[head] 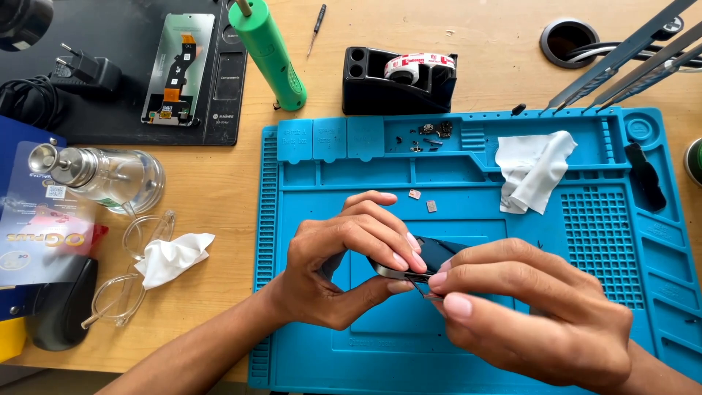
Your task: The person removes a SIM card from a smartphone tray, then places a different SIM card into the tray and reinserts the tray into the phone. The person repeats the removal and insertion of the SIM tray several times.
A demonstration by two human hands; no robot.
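Right hand (537,318): nearest the camera, lower right of the mat. Thumb and forefinger pinched narrow on a thin metal tool (431,295), only its short end showing; the tip points up-left into the phone's near edge.

Left hand (344,267): just left of the right hand, fingers curled over and thumb under, gripping the phone.

Phone (431,256): small dark device, mostly hidden by both hands, held just above the middle of the mat. Long axis cannot be told for certain; the visible part runs from lower left to upper right. It lies directly up-left of the right fingertips, touching the tool. Both hands are on it; the left carries it, the right works it.

Mat (468,179): blue, ridged, with compartments along the top.

On the mat, well apart from the hands: two small chips (423,200) just above the left fingers; white cloth (534,172) upper right; loose small parts (428,135) in a top compartment; black tool (647,175) at right.

Off the mat: tape dispenser (398,80), green cylinder (269,53), tweezers (621,66), screen panel (178,69), glass bottle (102,175), clear glasses (135,271) with a second cloth (172,256).

Nothing stands between the fingers and the phone.
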